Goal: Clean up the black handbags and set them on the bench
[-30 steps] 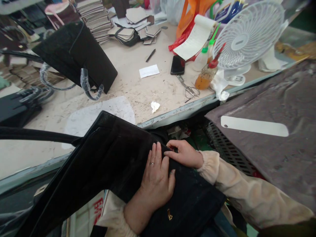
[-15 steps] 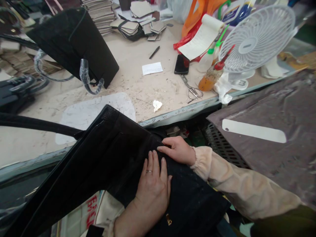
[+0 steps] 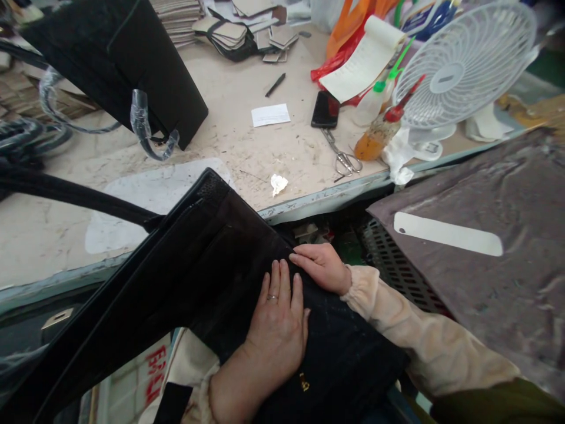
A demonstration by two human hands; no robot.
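Note:
A black handbag (image 3: 212,247) lies tilted across my lap, its top edge and long strap toward the left and the bench. My left hand (image 3: 280,327), with a ring on one finger, presses flat on the dark cloth-like part of the bag, fingers stretched out. Just beyond it, my right hand (image 3: 322,268) grips the bag's far side edge, with some of its fingertips hidden. Close to my left wrist, a small gold-coloured metal piece (image 3: 304,381) shows on the dark material.
Along the bench (image 3: 229,129) stand another black bag (image 3: 163,76) with plastic-wrapped handles, a phone (image 3: 325,109), scissors (image 3: 342,156), an orange-filled bottle (image 3: 371,144) and a white fan (image 3: 459,70). A white strip (image 3: 448,234) lies on a grey-brown sheet (image 3: 498,294) to the right, above a crate (image 3: 392,265).
The bag's upper corner has shifted up and to the right in view. Both hands keep nearly the same place on the bag, and the view itself has moved slightly.

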